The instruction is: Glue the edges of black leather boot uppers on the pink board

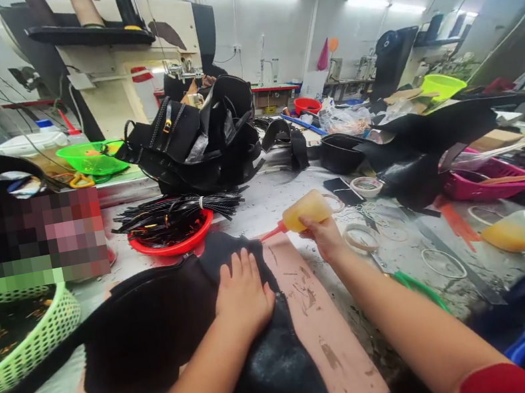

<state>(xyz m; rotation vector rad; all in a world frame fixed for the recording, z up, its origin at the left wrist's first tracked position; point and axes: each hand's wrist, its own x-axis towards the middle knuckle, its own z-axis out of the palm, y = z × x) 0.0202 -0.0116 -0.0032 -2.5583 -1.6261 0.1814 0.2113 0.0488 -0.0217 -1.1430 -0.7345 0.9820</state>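
My left hand [245,292] lies flat, fingers stretched out, on a black leather piece [274,377] spread over a pinkish board [339,345]. In my right hand [323,236] is a squeeze bottle [309,210] of yellowish glue-like liquid, tipped on its side. Its red nozzle points left, with the tip at the upper right edge of the black piece; whether it touches, I cannot tell. A long black strip [35,379] runs from the piece to the lower left.
A red bowl [174,244] of black strips and a green basket [67,312] stand to the left. Black bags [202,139] pile up behind. Rightward lie tape rolls [360,238], green-handled scissors [418,287], a metal ruler [456,257], another yellow bottle [517,231] and a pink basket [498,182].
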